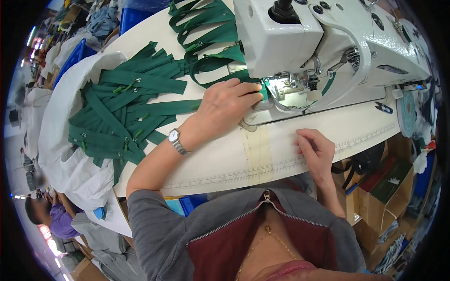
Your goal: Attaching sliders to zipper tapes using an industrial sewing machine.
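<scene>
My left hand (pixel 229 100), with a metal watch (pixel 174 136) on its wrist, reaches to the white sewing machine (pixel 281 42). Its fingertips pinch the end of a green zipper tape (pixel 264 92) just left of the lit presser foot (pixel 291 84). Over the table's front part, my right hand (pixel 318 152) hovers with loosely bent fingers, slightly apart, nothing visible between them. A heap of green zippers (pixel 126 105) with green pulls lies left of my left forearm. Behind the machine head, a looped chain of green zippers (pixel 208 28) trails over the table.
A printed ruler strip (pixel 225 178) runs along the front of the white table (pixel 211 161). White cloth (pixel 61 145) bunches at the left edge. Small thread snips (pixel 384 107) lie at the right. Cardboard boxes (pixel 389 187) stand below right. Another person in purple (pixel 63 220) is far left.
</scene>
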A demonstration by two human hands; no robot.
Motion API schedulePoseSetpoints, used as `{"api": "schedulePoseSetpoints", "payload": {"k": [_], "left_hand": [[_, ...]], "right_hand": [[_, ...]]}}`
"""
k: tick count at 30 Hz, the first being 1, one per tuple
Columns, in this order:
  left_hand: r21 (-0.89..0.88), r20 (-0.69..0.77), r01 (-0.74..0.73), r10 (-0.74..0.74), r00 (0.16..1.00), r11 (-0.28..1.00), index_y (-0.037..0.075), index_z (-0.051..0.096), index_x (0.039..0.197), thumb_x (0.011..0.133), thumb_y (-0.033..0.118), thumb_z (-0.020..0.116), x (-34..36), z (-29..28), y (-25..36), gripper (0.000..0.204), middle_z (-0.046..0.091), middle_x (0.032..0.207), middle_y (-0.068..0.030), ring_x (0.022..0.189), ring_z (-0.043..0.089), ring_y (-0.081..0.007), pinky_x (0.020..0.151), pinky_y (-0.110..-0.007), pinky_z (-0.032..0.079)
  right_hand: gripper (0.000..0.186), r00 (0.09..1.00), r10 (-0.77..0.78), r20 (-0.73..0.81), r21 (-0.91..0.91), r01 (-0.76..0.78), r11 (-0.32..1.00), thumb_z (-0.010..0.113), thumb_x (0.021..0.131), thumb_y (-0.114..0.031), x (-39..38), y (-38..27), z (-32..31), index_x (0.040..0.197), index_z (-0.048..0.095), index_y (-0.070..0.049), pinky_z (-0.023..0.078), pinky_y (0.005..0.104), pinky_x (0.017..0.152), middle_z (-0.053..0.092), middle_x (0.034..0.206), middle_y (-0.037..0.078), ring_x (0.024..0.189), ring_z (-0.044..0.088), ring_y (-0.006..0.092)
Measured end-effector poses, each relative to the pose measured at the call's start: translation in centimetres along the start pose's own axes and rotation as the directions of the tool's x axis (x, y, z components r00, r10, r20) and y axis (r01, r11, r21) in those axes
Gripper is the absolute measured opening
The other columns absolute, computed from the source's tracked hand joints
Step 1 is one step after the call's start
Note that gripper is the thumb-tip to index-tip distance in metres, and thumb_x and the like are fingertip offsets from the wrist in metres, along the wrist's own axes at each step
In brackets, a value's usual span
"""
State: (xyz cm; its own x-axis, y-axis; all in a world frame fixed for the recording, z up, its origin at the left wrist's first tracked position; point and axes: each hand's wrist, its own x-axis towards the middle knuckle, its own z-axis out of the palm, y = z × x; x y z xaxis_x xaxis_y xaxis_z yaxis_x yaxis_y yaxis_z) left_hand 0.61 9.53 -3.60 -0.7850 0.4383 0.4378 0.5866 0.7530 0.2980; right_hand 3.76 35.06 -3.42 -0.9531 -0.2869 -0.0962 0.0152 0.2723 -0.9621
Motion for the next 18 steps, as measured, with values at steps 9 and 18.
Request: {"api": "schedulePoseSetpoints", "payload": {"k": [9, 18], "left_hand": [[-0.011, -0.044, 0.016, -0.016, 0.999, 1.000, 0.009, 0.066, 0.087, 0.066, 0.007, 0.064, 0.25, 0.37, -0.64, 0.021, 0.063, 0.099, -0.0003, 0.074, 0.056, -0.0166, 0.063, -0.028, 0.049], [0.028, -0.018, -0.009, 0.010, 1.000, 1.000, 0.010, 0.066, 0.088, 0.067, 0.009, 0.064, 0.58, 0.15, -0.46, 0.021, 0.063, 0.099, 0.0011, 0.072, 0.055, -0.0151, 0.062, -0.027, 0.049]], "right_hand": [[0.013, 0.999, -0.041, 0.006, -0.026, 0.041, 0.999, 0.057, 0.083, 0.000, 0.19, -0.02, 0.07, 0.095, 0.062, 0.001, 0.045, 0.0196, 0.054, 0.061, 0.073, 0.005, 0.059, 0.055, 0.0079], [0.013, 1.000, -0.031, 0.000, -0.011, 0.031, 0.999, 0.057, 0.083, -0.001, 0.21, 0.12, -0.06, 0.096, 0.062, 0.001, 0.046, 0.0194, 0.055, 0.062, 0.074, 0.005, 0.060, 0.056, 0.0079]]}}
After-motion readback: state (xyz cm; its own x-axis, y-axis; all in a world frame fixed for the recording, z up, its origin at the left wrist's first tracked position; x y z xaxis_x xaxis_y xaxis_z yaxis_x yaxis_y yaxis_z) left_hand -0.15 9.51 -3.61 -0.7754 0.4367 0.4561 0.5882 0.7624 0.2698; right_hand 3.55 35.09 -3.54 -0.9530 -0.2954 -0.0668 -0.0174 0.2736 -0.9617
